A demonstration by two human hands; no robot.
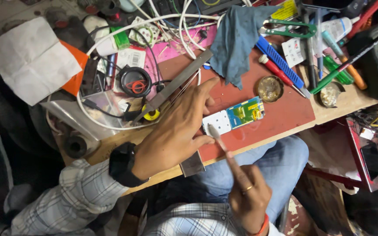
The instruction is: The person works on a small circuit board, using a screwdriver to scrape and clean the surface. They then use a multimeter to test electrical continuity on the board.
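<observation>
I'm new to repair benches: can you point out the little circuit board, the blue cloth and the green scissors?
circuit board (245,113): head view, on its green and blue middle.
blue cloth (235,39): head view, on its folded middle.
green scissors (290,29): head view, on the handle loop.

Left hand (178,131): palm down, fingers spread and stretched forward, index finger pointing up and right, thumb tucked toward the right.
Left wrist: wears a dark watch, checked sleeve behind it.
Right hand (248,199): lower, loosely curled, index finger extended up-left, ring on one finger.
Right wrist: orange band.
</observation>
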